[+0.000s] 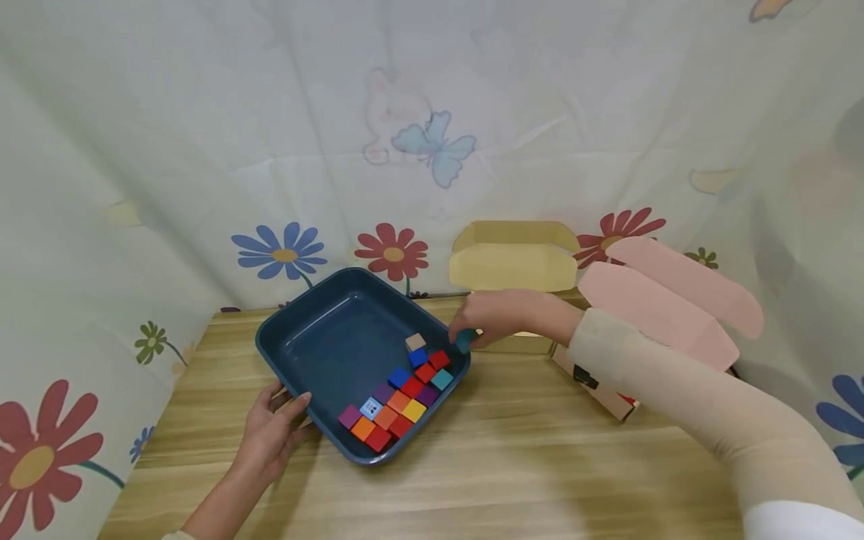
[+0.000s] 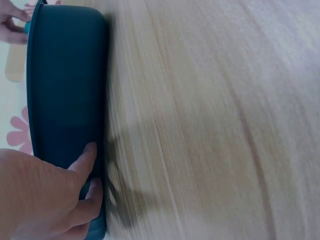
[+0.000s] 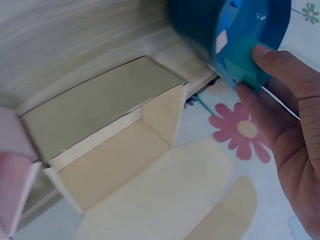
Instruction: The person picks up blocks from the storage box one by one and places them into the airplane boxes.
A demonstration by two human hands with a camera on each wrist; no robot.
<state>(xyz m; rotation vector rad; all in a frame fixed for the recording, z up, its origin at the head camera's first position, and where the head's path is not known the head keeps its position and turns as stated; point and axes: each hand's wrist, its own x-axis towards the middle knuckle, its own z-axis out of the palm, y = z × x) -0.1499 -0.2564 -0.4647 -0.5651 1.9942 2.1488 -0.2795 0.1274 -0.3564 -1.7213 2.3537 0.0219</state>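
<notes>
A dark blue tray stands on the wooden table, with several coloured cubes grouped along its near right side. My left hand grips the tray's near left wall, thumb up at the rim; in the left wrist view its fingers press the outer wall low down. My right hand is at the tray's right corner and pinches a teal block between thumb and fingers. In the right wrist view that block overlaps the tray's rim.
An open yellow box with its lid raised stands behind my right hand. To its right is an open pink box, partly hidden by my right sleeve. A flowered curtain hangs behind the table.
</notes>
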